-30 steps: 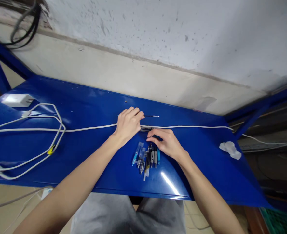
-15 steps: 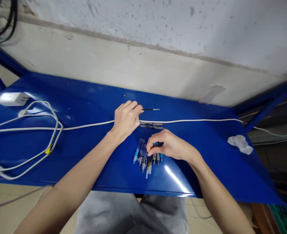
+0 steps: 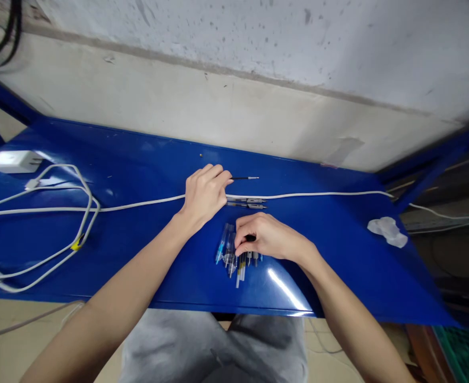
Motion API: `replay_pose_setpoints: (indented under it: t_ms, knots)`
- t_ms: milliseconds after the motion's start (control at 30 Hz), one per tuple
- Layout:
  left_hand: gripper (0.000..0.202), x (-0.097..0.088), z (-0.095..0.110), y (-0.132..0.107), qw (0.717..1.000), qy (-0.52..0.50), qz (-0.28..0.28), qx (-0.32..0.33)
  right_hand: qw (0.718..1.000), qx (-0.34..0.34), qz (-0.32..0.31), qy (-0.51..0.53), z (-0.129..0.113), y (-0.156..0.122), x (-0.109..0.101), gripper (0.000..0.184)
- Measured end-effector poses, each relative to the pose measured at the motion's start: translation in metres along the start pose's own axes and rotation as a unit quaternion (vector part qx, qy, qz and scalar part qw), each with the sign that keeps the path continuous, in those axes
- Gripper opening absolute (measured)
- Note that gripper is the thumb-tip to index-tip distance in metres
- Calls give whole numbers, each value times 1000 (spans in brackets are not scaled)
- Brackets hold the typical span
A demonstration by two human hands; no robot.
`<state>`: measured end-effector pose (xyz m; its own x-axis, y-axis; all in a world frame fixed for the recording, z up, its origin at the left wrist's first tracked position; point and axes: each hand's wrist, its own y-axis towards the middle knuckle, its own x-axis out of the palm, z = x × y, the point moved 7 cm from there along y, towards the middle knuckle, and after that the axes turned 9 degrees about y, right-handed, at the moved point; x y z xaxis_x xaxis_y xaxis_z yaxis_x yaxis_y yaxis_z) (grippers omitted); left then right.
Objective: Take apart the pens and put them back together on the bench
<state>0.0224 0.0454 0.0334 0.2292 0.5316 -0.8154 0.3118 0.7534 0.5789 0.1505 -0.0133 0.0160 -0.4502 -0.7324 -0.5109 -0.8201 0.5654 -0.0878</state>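
Note:
My left hand (image 3: 206, 192) is closed over the back part of a thin black pen refill (image 3: 244, 178), whose pale tip points right. Beside its fingers, two assembled pens (image 3: 256, 203) lie side by side next to the white cable. My right hand (image 3: 260, 234) has thumb and fingers pinched together low over a group of pen parts; what sits in the pinch is hidden. Clear pen barrels (image 3: 225, 244), one with a blue end, lie to its left. Below the fingers are refills with whitish ends (image 3: 240, 272). Grey grip pieces (image 3: 255, 259) show partly under the hand.
A white cable (image 3: 318, 193) runs across the blue table (image 3: 170, 282) and loops at the left, near a white power adapter (image 3: 16, 161). Crumpled clear plastic (image 3: 388, 232) lies at the right. A wall (image 3: 147, 96) rises behind the table.
My right hand has shifted slightly left over the pen parts, and the teal piece seen inside its finger loop no longer shows. My left hand keeps its hold on the refill.

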Motion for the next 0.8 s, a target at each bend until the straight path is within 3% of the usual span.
replay_pose_setpoints:
  t_ms: [167,267,467,600,800]
  knots:
    - [29,0,-1,0,1000,-8,-1,-7,1000,-21,5,15,-2,-1,-3,11]
    - [28,0,-1,0,1000,-17,-2,-12,999,-21,44,19,-3,-3,-14,23]
    - [27,3,1,-1,1000,-14,-13,-7,975,102,192,-51,4,-19,-53,30]
    - [26,4,2,-1,1000,-13,-14,-8,947,186,180,-190,11,-26,-58,26]
    - [26,4,4,-2,1000,-22,-9,-4,897,234,153,-342,27,-28,-54,21]
